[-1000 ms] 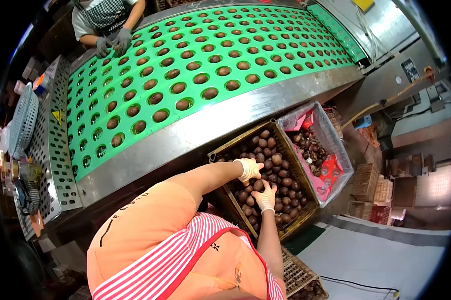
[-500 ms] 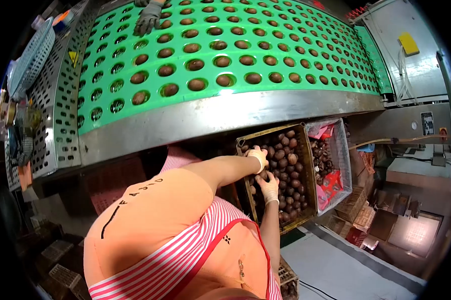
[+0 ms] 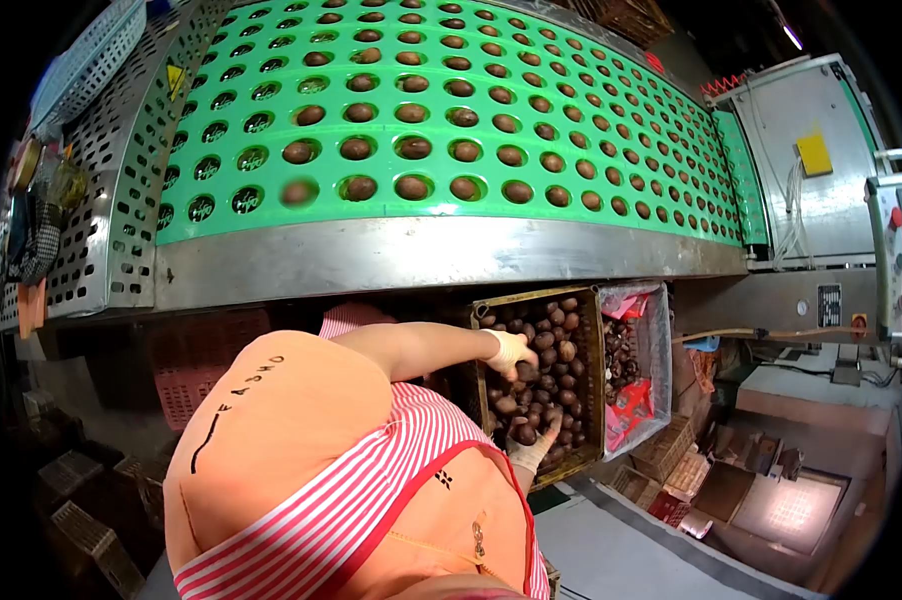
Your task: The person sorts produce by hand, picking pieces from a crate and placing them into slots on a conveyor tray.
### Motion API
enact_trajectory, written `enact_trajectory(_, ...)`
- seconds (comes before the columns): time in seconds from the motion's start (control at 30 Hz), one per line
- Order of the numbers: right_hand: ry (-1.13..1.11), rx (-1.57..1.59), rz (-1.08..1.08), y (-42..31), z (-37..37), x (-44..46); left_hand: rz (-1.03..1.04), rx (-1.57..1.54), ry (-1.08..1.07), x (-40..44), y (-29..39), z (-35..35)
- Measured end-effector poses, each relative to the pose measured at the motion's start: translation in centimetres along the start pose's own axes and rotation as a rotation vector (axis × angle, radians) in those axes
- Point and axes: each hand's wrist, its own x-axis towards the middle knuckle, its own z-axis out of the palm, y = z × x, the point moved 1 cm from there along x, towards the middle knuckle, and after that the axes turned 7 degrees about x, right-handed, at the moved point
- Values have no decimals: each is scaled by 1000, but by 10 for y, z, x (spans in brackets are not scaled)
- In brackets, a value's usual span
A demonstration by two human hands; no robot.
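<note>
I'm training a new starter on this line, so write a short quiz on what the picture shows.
1. True or false: the left hand and the right hand are both at the crate of brown, rounded items.
2. On which side of the crate does the plastic-lined bin stand, as pictured? A) left B) right C) above
3. Fill in the missing word: in the nearest row of the green panel, the cups at the far left are ____, while those at the right hold brown items.

Key: 1 true; 2 B; 3 empty
</note>
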Motion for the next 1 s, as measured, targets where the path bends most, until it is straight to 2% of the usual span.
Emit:
enact_trajectory(0.03, -47, 119, 54, -1, 5, -1, 35, -294, 24, -7, -4, -7)
enact_trajectory(0.1, -88, 139, 51, 1, 42, -16, 113, -879, 78, -42, 7, -37)
enact_trajectory(0.2, -290, -331, 13, 12, 113, -27, 120, -1211, 187, -87, 9, -64)
enact_trajectory(0.23, -340, -390, -33, 42, 168, -58, 122, -1281, 240, -101, 6, -70)
enact_trajectory(0.3, -443, -637, -79, 77, 225, -72, 225, -1273, 373, -119, -15, -71)
enact_trajectory(0.37, -602, -896, 3, 102, 256, -42, 147, -1296, 514, -183, -11, -92)
enact_trajectory(0.4, -709, -946, 223, 114, 281, -40, 120, -1298, 596, -205, -22, -97)
enact_trajectory(0.43, -675, -1026, 155, 145, 311, -55, 93, -1300, 675, -229, -34, -100)
enact_trajectory(0.47, -762, -1005, 181, 177, 330, -52, 85, -1282, 784, -258, -50, -103)
enact_trajectory(0.5, -881, -1103, 313, 199, 349, -40, 77, -1261, 892, -289, -67, -104)
enact_trajectory(0.57, -1130, -1431, -31, 260, 389, -30, -33, -1252, 1235, -367, -79, -110)
enact_trajectory(0.6, -1248, -1510, -98, 289, 414, -41, -55, -1148, 1343, -397, -112, -105)
enact_trajectory(0.63, -1375, -1628, -287, 321, 427, -30, 158, -1085, 1513, -426, -145, -97)
enact_trajectory(0.67, -1405, -1674, -290, 351, 442, -32, 137, -1048, 1632, -455, -178, -87)
enact_trajectory(0.7, -1506, -1729, -314, 375, 459, -43, -68, -1053, 1744, -482, -185, -93)
enact_trajectory(0.73, -1456, -1793, -249, 402, 466, -44, -269, -1192, 1758, -502, -209, -94)
enact_trajectory(0.77, -1527, -1856, -244, 428, 471, -37, -331, -1237, 1801, -514, -227, -89)
enact_trajectory(0.83, -1583, -1920, -43, 478, 467, -11, -601, -1266, 1740, -517, -264, -76)
enact_trajectory(0.87, -1564, -1990, -95, 492, 465, -5, -647, -1125, 1637, -524, -256, -80)
enact_trajectory(0.9, -1541, -2057, -146, 501, 464, -3, -761, -1132, 1556, -529, -244, -89)
enact_trajectory(0.93, -1551, -2058, -160, 502, 472, -9, -876, -620, 1684, -530, -246, -90)
enact_trajectory(0.97, -1544, -2061, -262, 505, 486, -13, -962, -96, 1738, -529, -248, -90)
enact_trajectory(1.0, -1533, -2062, -360, 505, 500, -17, -1060, -201, 1695, -535, -228, -112)
